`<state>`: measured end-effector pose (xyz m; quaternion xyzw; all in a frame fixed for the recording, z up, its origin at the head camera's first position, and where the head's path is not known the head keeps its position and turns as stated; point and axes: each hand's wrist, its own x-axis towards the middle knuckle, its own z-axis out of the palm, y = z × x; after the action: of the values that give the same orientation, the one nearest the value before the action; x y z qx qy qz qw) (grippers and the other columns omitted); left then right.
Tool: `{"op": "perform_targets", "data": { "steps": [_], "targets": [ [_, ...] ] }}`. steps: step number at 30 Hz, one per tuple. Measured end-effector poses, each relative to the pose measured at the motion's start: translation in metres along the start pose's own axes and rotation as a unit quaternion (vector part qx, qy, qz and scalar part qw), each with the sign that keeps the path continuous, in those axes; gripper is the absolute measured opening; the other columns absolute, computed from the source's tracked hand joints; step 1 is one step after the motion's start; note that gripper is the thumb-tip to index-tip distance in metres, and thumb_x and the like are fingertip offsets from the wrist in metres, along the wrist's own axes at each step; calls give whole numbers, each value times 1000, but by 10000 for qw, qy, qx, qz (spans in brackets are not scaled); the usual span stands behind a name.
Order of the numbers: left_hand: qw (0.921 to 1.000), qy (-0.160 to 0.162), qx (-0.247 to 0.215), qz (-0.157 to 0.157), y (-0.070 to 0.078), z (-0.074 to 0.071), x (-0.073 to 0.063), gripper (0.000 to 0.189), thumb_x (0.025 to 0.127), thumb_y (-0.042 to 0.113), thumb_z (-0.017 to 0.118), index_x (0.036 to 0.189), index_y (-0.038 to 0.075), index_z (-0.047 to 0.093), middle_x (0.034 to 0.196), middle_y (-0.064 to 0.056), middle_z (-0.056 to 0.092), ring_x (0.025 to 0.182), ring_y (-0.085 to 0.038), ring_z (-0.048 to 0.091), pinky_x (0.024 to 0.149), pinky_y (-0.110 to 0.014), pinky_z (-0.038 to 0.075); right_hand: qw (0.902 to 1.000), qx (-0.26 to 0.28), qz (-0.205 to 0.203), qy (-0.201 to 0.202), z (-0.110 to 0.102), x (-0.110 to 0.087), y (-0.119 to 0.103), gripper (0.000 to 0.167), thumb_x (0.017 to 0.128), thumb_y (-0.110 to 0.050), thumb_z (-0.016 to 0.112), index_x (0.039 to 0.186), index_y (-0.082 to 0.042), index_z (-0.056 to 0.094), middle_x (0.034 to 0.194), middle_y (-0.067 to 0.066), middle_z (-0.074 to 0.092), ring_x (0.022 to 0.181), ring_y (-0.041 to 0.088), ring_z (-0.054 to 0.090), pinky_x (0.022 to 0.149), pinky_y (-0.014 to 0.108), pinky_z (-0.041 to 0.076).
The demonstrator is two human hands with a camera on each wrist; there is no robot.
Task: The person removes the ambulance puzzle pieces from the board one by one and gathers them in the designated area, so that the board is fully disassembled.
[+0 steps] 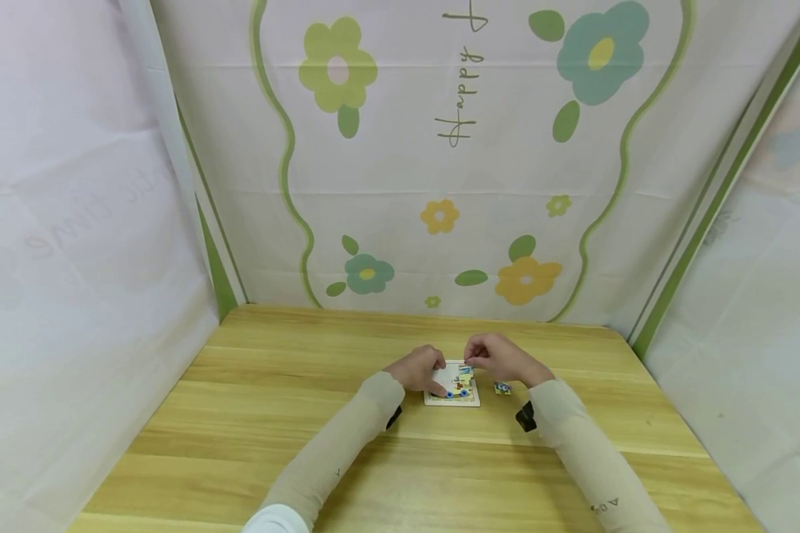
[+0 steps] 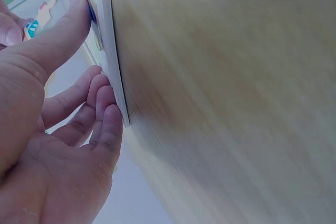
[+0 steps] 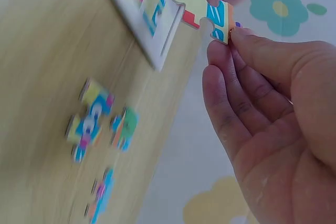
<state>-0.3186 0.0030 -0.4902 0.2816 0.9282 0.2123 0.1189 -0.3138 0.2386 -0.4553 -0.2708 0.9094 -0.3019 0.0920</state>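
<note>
A white-rimmed jigsaw board [image 1: 455, 403] lies flat on the table, with colourful pieces fitted along its near and right sides. At its left side, my left hand [image 1: 415, 370] holds it steady: the thumb [image 2: 71, 27] rests on the pieces and the curled fingers [image 2: 107, 111] meet the rim. Above the far right corner, my right hand [image 1: 500, 357] pinches a jigsaw piece [image 3: 197, 4] between thumb and fingertips. That piece is cream with blue, red and orange printing, and its knobbed end points towards the board.
Several loose jigsaw pieces [image 1: 503, 388] lie right of the board, beneath the right wrist. A wooden table [image 1: 293, 414] carries everything. Flower-printed cloth [image 1: 400, 163] hangs behind it, with more cloth walls at left and right.
</note>
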Motion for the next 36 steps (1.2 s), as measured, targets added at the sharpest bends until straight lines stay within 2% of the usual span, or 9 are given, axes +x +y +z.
{"op": "perform_targets", "data": {
  "steps": [6, 11, 19, 22, 26, 30, 34, 36],
  "targets": [
    [10000, 17, 20, -15, 1, 0, -2, 53, 87, 33, 89, 129, 7, 69, 120, -1, 65, 104, -10, 58, 96, -24, 53, 9998, 44, 162, 44, -18, -18, 12, 7, 105, -7, 65, 100, -7, 70, 97, 11, 73, 90, 35, 69, 71, 27, 54],
    [10000, 13, 12, 18, 2, -1, -4, 53, 87, 33, 89, 129, 7, 68, 119, -2, 64, 103, -10, 58, 96, -24, 53, 9995, -39, 323, 6, -37, -36, 21, 7, 105, -7, 65, 100, -5, 69, 97, 15, 72, 83, 30, 66, 67, 27, 54],
    [9999, 4, -113, -13, 1, -2, -4, 54, 87, 32, 89, 130, 7, 68, 120, -2, 64, 103, -10, 58, 96, -24, 53, 9993, -312, 214, -15, -60, -54, 36, 5, 102, -5, 68, 97, -4, 69, 95, 11, 71, 86, 28, 68, 73, 25, 54],
    [9999, 9, -135, 5, 0, -2, -3, 54, 87, 32, 89, 130, 7, 68, 121, -3, 65, 103, -10, 58, 96, -24, 53, 9993, -344, 171, -49, -63, -59, 43, 6, 102, -6, 69, 97, -4, 70, 95, 10, 71, 85, 23, 68, 73, 25, 55],
    [9999, 4, -121, 60, 1, -2, -3, 54, 87, 32, 89, 130, 6, 68, 121, -3, 65, 103, -9, 57, 96, -24, 53, 9988, -246, 344, -251, -64, -67, 50, 6, 102, -10, 70, 98, -6, 71, 96, 8, 72, 84, 15, 66, 74, 27, 56],
    [9999, -9, -141, 53, 2, -2, -5, 54, 88, 31, 88, 131, 5, 68, 122, -4, 65, 103, -10, 57, 97, -25, 53, 9975, 3, 537, -455, -63, -72, 56, 7, 102, -10, 69, 101, -3, 71, 99, 8, 73, 89, 21, 67, 76, 34, 58],
    [9999, -9, -163, 23, 2, -2, -5, 54, 88, 31, 88, 131, 5, 67, 122, -5, 65, 104, -10, 58, 98, -25, 53, 9970, 179, 626, -421, -58, -74, 64, 7, 103, -8, 68, 101, -2, 71, 100, 9, 73, 93, 27, 69, 81, 42, 59],
    [9999, -8, -167, 23, 1, -2, -5, 54, 88, 30, 88, 131, 5, 67, 122, -4, 64, 104, -10, 58, 98, -25, 53, 9971, 154, 646, -370, -54, -73, 69, 7, 103, -8, 67, 101, -3, 71, 101, 9, 74, 94, 24, 69, 82, 37, 59]
  ]
}}
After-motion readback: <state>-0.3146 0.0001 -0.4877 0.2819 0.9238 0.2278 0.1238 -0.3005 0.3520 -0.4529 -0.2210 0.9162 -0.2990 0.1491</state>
